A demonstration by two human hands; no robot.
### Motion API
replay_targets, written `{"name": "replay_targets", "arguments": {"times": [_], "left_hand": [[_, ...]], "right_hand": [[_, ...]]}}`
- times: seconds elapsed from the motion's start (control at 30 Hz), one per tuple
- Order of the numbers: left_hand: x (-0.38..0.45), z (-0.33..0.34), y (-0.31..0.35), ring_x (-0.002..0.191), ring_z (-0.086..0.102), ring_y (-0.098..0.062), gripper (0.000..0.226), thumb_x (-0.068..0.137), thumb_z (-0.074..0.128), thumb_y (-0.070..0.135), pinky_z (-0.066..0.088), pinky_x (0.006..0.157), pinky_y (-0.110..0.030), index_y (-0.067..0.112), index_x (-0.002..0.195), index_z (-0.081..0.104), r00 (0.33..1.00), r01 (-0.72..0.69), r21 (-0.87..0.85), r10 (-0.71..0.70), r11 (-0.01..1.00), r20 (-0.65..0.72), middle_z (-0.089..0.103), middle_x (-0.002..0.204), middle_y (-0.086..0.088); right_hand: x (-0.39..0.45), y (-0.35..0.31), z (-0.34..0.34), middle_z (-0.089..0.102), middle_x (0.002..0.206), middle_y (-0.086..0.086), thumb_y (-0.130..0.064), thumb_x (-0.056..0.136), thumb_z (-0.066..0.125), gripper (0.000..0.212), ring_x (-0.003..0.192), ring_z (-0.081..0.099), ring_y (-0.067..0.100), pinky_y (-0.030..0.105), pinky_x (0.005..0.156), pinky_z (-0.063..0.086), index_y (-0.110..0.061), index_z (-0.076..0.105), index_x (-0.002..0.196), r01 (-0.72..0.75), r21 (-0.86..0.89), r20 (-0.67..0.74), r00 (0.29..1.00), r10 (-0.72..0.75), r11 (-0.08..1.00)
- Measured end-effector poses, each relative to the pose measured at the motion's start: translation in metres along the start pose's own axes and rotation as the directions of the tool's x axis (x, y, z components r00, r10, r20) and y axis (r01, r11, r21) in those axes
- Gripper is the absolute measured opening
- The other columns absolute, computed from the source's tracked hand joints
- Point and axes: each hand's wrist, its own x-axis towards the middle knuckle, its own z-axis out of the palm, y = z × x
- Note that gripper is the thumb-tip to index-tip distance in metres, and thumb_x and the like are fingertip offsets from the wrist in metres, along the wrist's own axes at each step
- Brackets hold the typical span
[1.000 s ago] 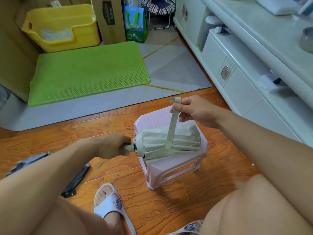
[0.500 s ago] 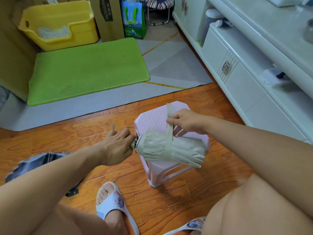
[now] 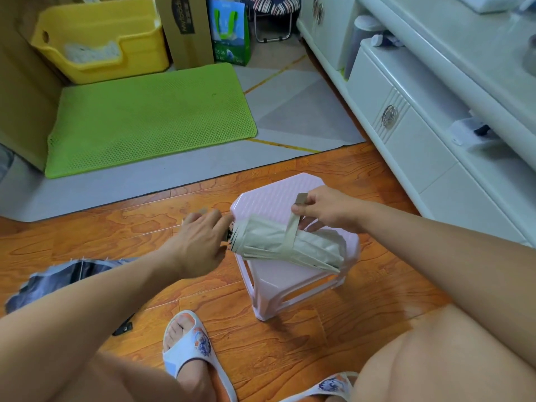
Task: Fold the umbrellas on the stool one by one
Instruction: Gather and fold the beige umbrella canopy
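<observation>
A pale beige umbrella (image 3: 316,248), rolled into a tight bundle, lies across the top of the pink plastic stool (image 3: 269,198). My left hand (image 3: 200,242) grips its handle end at the stool's left edge; the handle itself is hidden in my fist. My right hand (image 3: 324,210) pinches the free end of the beige strap (image 3: 292,232), which wraps over the bundle near its middle. A dark grey-blue umbrella (image 3: 66,278) lies loose on the wooden floor to the left, partly hidden behind my left forearm.
A white cabinet (image 3: 417,146) runs along the right. A green mat (image 3: 150,117), a yellow bin (image 3: 98,39) and a cardboard box (image 3: 188,27) lie at the back. My slippered feet (image 3: 188,346) rest on the floor in front of the stool.
The bundle has turned and its far end has dropped toward the stool's right edge. My right hand has brought the strap lower and closer over the roll. My left hand shifted on the handle.
</observation>
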Motion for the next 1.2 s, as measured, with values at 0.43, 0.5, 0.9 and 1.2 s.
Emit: {"name": "replay_targets", "arguments": {"times": [0.43, 0.5, 0.9, 1.2], "left_hand": [[-0.004, -0.002, 0.008, 0.073, 0.029, -0.013, 0.035, 0.086, 0.070, 0.005, 0.034, 0.055, -0.028, 0.017, 0.103, 0.042, 0.997, -0.047, -0.061, 0.043, 0.997, -0.062, 0.038, 0.097, 0.000], [-0.002, 0.004, 0.012, 0.085, 0.037, -0.014, 0.034, 0.092, 0.065, 0.013, 0.035, 0.071, -0.026, 0.017, 0.116, 0.041, 0.999, 0.038, -0.190, -0.037, 0.981, 0.009, 0.038, 0.108, 0.001], [0.039, -0.033, 0.064, 0.129, 0.050, -0.022, 0.086, 0.085, 0.049, 0.076, 0.046, 0.105, -0.041, 0.024, 0.150, 0.033, 0.987, -0.098, -0.261, 0.127, 0.960, 0.097, 0.046, 0.148, 0.000], [0.042, -0.022, 0.070, 0.099, 0.050, -0.028, 0.048, 0.090, 0.065, 0.026, 0.051, 0.069, -0.044, 0.019, 0.129, 0.038, 0.976, -0.097, 0.055, 0.084, 0.994, 0.201, 0.046, 0.112, -0.006]], "right_hand": [[0.001, 0.005, 0.008, 0.071, 0.076, -0.003, -0.021, 0.098, 0.067, 0.016, 0.068, 0.065, -0.003, 0.020, 0.065, 0.054, -0.013, 0.076, 0.087, 0.096, -0.261, 0.050, 0.995, -0.085, 0.961], [0.003, 0.006, 0.008, 0.069, 0.068, -0.013, -0.020, 0.097, 0.068, 0.019, 0.058, 0.058, -0.008, 0.010, 0.057, 0.044, -0.018, 0.074, 0.079, 0.115, -0.272, 0.007, 0.993, -0.118, 0.955], [0.003, 0.013, 0.023, 0.069, 0.090, 0.018, -0.030, 0.097, 0.067, 0.029, 0.076, 0.054, 0.010, 0.024, 0.065, 0.041, -0.002, 0.073, 0.093, 0.137, -0.255, -0.056, 0.986, -0.156, 0.957], [-0.005, 0.006, 0.019, 0.063, 0.075, 0.002, -0.028, 0.100, 0.063, 0.033, 0.060, 0.055, 0.001, 0.018, 0.059, 0.043, 0.003, 0.068, 0.089, 0.108, -0.212, 0.010, 0.994, -0.108, 0.971]]}}
